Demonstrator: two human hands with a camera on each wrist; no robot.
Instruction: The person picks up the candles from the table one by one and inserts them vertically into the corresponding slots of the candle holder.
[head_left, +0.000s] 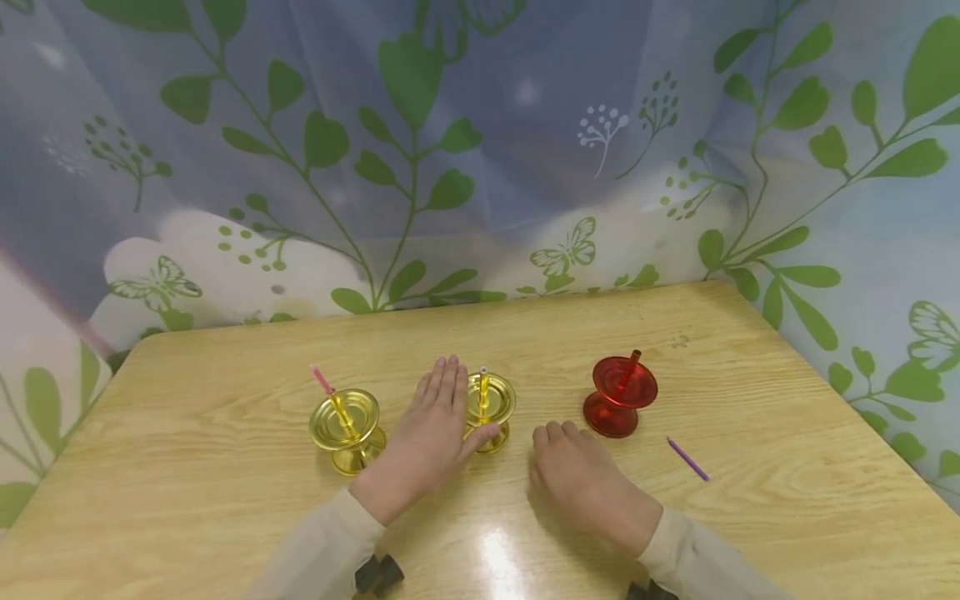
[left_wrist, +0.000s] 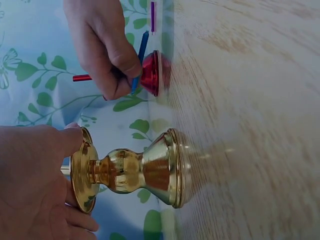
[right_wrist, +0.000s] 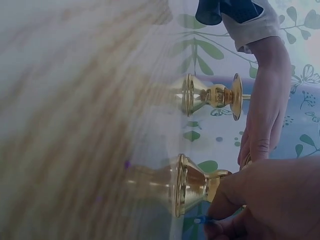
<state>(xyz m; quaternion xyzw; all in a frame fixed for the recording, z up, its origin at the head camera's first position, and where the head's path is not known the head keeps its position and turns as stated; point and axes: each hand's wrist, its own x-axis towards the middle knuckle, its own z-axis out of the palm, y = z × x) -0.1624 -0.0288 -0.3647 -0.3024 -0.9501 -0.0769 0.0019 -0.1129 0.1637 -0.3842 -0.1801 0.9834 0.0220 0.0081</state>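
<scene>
My left hand (head_left: 423, 437) lies along the left side of the middle gold candle holder (head_left: 501, 400), its fingers straight and its thumb spread across the near side of the dish. In the left wrist view, the thumb touches the dish's rim. My right hand (head_left: 581, 479) is low over the table, right of this holder, and pinches a thin blue candle (left_wrist: 142, 52) between thumb and fingers. The head view hides that candle under the hand. Further left stands a second gold candle holder (head_left: 345, 421) with a pink candle (head_left: 321, 379) tilted in its tube.
A red candle holder (head_left: 626, 387) stands beyond my right hand. Close by on the wooden table (head_left: 225, 517) lies a purple candle (head_left: 687, 458). A cloth with printed leaves (head_left: 510, 167) hangs behind the table and at its sides.
</scene>
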